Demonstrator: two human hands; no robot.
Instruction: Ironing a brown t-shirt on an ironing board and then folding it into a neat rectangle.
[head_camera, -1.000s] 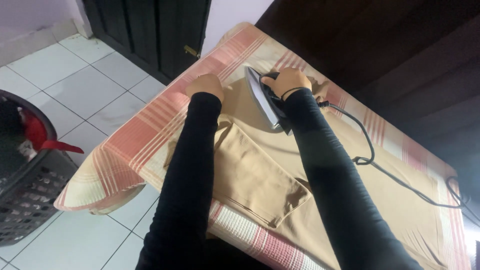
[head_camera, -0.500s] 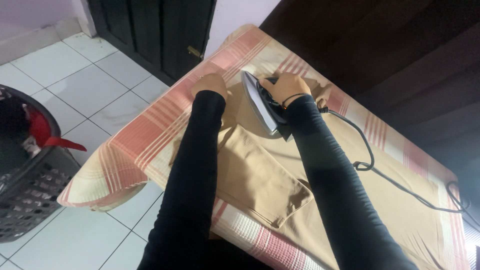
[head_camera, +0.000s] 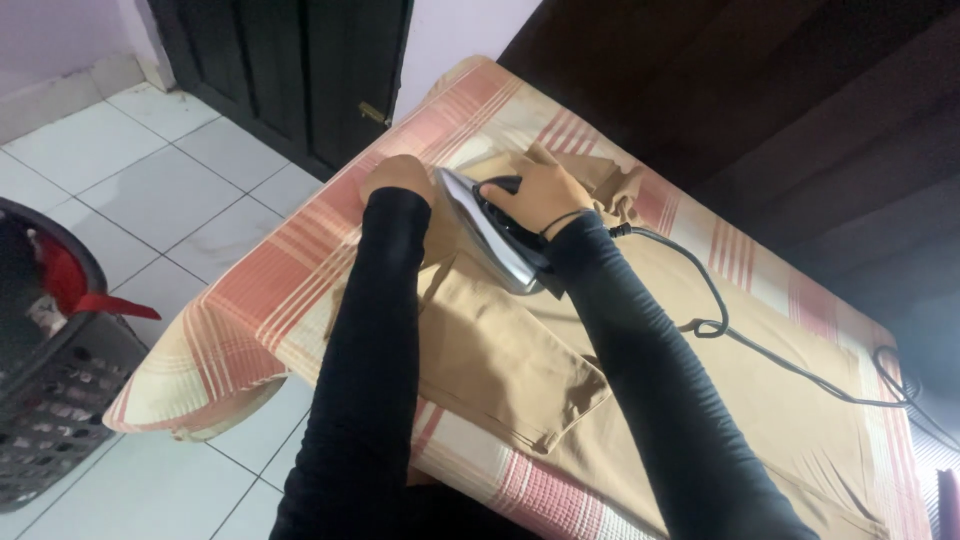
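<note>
- Head view, hands: the right hand (head_camera: 535, 190) is closed around the dark handle of a silver-and-black iron (head_camera: 490, 243), fingers wrapped over the top of the grip.
- The left hand (head_camera: 398, 176) lies just beside the iron's far side, knuckles up and curled, pressing on the cloth; whether it pinches any fabric I cannot tell, as the fingers are hidden under the hand.
- Both arms are in black long sleeves (head_camera: 372, 340) and run side by side from the bottom of the frame up toward the iron.
- Head view, the work: the iron sits soleplate down on a tan garment (head_camera: 505, 350), near that garment's far end, its body lying slantwise between the two hands.
- The tan garment is spread along the surface toward the lower right, with a folded flap lying between the two forearms.
- A black cord (head_camera: 740, 335) leaves the rear of the iron by the right wrist, forms a small loop on the tan cloth and trails off to the right edge.
- Head view, surroundings: under the garment lies a cream padded cover with red-pink checked stripes (head_camera: 270, 290), its near left corner hanging over the edge.
- White floor tiles (head_camera: 150, 190) show on the left, with a dark laundry basket (head_camera: 55, 380) holding something red at the left edge.
- A dark door (head_camera: 290, 70) stands beyond the cover's far end.
</note>
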